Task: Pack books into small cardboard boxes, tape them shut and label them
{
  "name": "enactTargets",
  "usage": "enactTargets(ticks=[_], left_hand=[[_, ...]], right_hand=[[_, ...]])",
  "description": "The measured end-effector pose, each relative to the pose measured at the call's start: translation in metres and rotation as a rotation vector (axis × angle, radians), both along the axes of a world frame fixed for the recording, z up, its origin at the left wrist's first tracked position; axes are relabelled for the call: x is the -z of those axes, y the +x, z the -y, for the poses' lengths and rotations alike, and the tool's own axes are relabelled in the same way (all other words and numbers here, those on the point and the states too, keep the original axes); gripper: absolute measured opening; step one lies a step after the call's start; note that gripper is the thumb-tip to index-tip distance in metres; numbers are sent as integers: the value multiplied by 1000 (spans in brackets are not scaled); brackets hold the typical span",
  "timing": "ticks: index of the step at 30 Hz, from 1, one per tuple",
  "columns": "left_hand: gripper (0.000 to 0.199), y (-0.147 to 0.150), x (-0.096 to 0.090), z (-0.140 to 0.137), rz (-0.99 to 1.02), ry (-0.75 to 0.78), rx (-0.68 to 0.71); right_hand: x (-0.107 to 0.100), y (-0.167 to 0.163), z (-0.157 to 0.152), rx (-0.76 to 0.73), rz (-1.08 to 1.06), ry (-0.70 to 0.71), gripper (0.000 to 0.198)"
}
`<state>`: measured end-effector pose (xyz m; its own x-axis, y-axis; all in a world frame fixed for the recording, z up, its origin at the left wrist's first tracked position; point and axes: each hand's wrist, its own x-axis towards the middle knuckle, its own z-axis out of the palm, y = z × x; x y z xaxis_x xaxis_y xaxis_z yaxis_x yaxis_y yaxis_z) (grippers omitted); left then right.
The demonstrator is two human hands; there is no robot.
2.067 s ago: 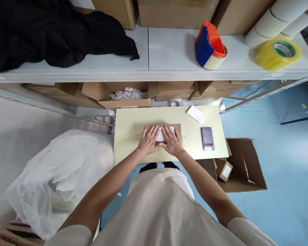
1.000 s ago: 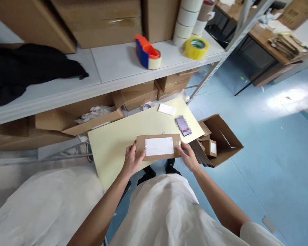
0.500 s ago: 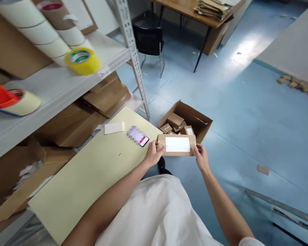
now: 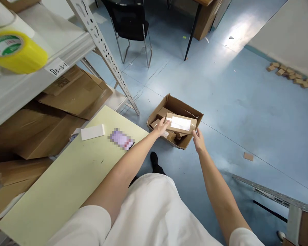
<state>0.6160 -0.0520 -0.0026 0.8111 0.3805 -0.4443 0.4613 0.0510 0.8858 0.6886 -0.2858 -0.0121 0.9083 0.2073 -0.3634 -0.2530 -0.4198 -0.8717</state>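
Note:
A long cardboard box (image 4: 194, 123) with a white label (image 4: 181, 123) on top is held level between my two hands. My left hand (image 4: 162, 126) grips its left end, thumb on the upper face. At the other end, the fingers of my right hand (image 4: 198, 139) press against the near right corner. Beneath it stands an open carton (image 4: 157, 108) on the floor, with several smaller cardboard boxes (image 4: 164, 112) inside. The held box is over the carton's opening and hides part of the contents. Whether it touches the boxes below, I cannot tell.
To the left is a pale yellow tabletop (image 4: 66, 177) with a phone (image 4: 121, 139) and a white block (image 4: 92, 132). A metal shelf (image 4: 66, 37) holds yellow tape (image 4: 28, 53). A black chair (image 4: 129, 22) stands beyond. A metal frame (image 4: 269, 192) lies at lower right.
Both hands have moved forward and down with the cardboard box, from the carton's near side to over its opening. The view has shifted, bringing the floor carton closer to the middle.

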Motion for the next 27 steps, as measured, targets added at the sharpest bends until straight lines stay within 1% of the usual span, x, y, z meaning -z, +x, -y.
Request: enactTargets(ticks=[1, 3, 5, 6, 8, 10, 13, 15, 18, 20, 22, 24, 27], left_hand=[[79, -4, 0, -1, -4, -27, -2], [83, -26, -3, -2, 1, -64, 9], [80, -63, -10, -6, 16, -76, 27], [77, -87, -14, -9, 12, -50, 6], [68, -139, -22, -15, -40, 47, -36], [57, -195, -29, -20, -108, 124, -100], [48, -278, -33, -22, -221, 195, -304], [46, -328, -31, -17, -304, 234, -449], [46, -385, -21, 2, -410, 250, -672], [47, -408, -14, 19, -443, 234, -802], [49, -418, -10, 36, -454, 213, -891], [50, -420, -9, 50, -447, 199, -931], [50, -419, -7, 66, -428, 185, -908]], right_hand=[[0, -2, -2, 12, -38, -4, 77], [-1, -11, -7, -8, -33, -14, 80], [-5, -26, -16, -110, 7, -20, 77], [-8, -34, -22, -183, 35, -33, 73], [-13, -53, -39, -358, 101, -76, 64], [-17, -72, -63, -564, 172, -128, 56], [-24, -103, -110, -933, 283, -219, 48], [-26, -126, -146, -1171, 363, -302, 46], [-26, -161, -200, -1439, 458, -460, 47], [-22, -181, -230, -1562, 500, -571, 48], [-16, -197, -253, -1635, 530, -654, 50], [-8, -207, -269, -1657, 545, -715, 51], [5, -212, -279, -1635, 544, -771, 51]])
